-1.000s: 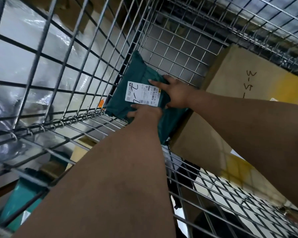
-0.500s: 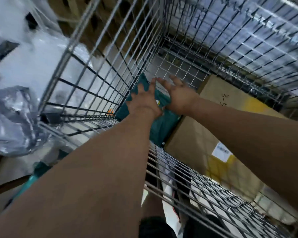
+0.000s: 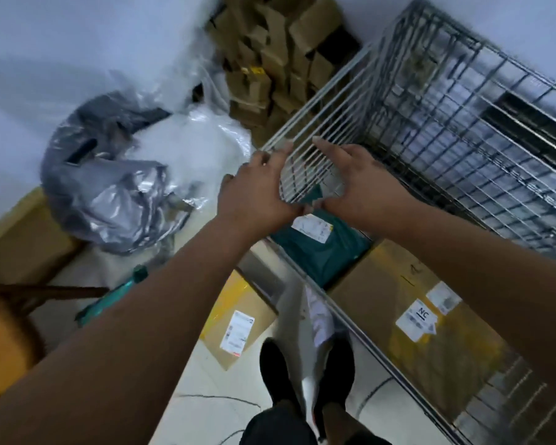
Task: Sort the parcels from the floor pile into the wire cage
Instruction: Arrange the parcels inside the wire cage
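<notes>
Left hand (image 3: 257, 191) and right hand (image 3: 363, 184), empty with fingers straight and spread, hover at the wire cage (image 3: 463, 130) rim, perhaps touching it (blur hides this), with the teal parcel (image 3: 321, 248) just beneath them inside, so placing looks done and next comes stooping for the cardboard box (image 3: 238, 319) below the left hand.

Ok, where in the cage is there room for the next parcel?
Free: the flat top of the cardboard box, bare apart from its labels. Crowded: the corner beside it, where the green mailer fills the gap between box and wire cage wall. Beyond them, too blurred.
</notes>
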The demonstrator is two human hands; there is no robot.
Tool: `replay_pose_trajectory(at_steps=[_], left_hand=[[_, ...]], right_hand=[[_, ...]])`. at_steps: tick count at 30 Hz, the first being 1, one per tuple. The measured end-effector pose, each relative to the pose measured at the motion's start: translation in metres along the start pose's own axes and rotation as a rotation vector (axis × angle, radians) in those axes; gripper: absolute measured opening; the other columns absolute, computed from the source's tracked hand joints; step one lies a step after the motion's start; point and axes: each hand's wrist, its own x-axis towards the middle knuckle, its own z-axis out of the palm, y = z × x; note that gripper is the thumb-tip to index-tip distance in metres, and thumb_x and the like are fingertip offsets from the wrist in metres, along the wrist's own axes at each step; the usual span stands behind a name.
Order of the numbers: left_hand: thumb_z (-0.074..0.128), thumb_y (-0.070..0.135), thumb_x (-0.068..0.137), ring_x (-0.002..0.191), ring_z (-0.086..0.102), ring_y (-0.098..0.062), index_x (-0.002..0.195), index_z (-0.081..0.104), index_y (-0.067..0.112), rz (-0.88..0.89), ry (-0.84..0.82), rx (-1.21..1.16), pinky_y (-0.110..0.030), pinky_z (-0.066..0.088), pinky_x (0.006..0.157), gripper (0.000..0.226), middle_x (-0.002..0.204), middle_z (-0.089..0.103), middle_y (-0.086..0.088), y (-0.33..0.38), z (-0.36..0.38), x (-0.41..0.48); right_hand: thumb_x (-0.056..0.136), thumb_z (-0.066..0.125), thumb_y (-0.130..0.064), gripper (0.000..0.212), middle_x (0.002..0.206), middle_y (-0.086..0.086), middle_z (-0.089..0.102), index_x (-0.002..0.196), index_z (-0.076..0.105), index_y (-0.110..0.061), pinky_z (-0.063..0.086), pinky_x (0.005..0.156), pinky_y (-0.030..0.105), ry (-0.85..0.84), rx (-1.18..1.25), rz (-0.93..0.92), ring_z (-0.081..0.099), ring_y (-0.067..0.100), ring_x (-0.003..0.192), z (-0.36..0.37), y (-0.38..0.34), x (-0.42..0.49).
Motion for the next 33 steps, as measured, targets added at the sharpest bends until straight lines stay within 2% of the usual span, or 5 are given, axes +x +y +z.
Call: replay_pose_trajectory(at_steps=[7, 18, 27, 31, 33], left_hand=[[0.074, 0.077, 0.067, 0.134, 0.050, -0.035, 0.158, 0.018, 0.047, -0.368, 0.016, 0.033, -0.056, 0.045, 0.105, 0.112, 0.154, 0.040, -0.004, -0.144, -0.026, -0.095], [0.083, 0.062, 0.070, 0.137, 0.046, -0.034, 0.156, 0.028, 0.045, -0.887, 0.038, -0.246, -0.047, 0.042, 0.112, 0.103, 0.153, 0.037, -0.010, -0.372, 0.082, -0.282], [0.084, 0.072, 0.057, 0.134, 0.044, -0.048, 0.152, 0.003, 0.063, -1.078, -0.084, -0.466, -0.059, 0.036, 0.113, 0.125, 0.156, 0.017, -0.021, -0.467, 0.225, -0.325], [0.072, 0.090, 0.032, 0.147, 0.024, -0.052, 0.147, -0.003, 0.068, -1.094, -0.098, -0.513, -0.065, 0.032, 0.115, 0.139, 0.164, 0.006, -0.024, -0.520, 0.278, -0.311], [0.083, 0.078, 0.051, 0.153, 0.008, -0.049, 0.155, -0.003, 0.058, -1.041, -0.109, -0.544, -0.060, 0.024, 0.121, 0.137, 0.168, 0.002, -0.020, -0.541, 0.298, -0.307]], right_hand=[[0.093, 0.070, -0.033, 0.087, 0.160, 0.015, 0.032, 0.163, 0.019, -0.029, 0.029, 0.117, 0.038, -0.123, 0.028, -0.164, 0.033, 0.033, 0.146, 0.060, -0.117, -0.007], [0.091, 0.070, -0.032, 0.090, 0.152, 0.020, 0.036, 0.162, 0.014, -0.033, 0.042, 0.111, 0.043, -0.502, -0.092, -0.126, 0.047, 0.041, 0.133, 0.305, -0.226, 0.001], [0.078, 0.081, -0.046, 0.116, 0.158, 0.018, 0.026, 0.158, -0.003, -0.050, 0.040, 0.112, 0.049, -0.626, -0.128, -0.123, 0.043, 0.047, 0.136, 0.514, -0.239, 0.029], [0.079, 0.082, -0.047, 0.118, 0.159, 0.020, 0.022, 0.158, -0.006, -0.051, 0.036, 0.117, 0.050, -0.659, -0.118, -0.156, 0.036, 0.047, 0.140, 0.597, -0.233, 0.055], [0.078, 0.082, -0.052, 0.120, 0.161, 0.021, 0.015, 0.157, -0.009, -0.053, 0.033, 0.120, 0.050, -0.674, -0.121, -0.175, 0.029, 0.047, 0.145, 0.632, -0.232, 0.066]])
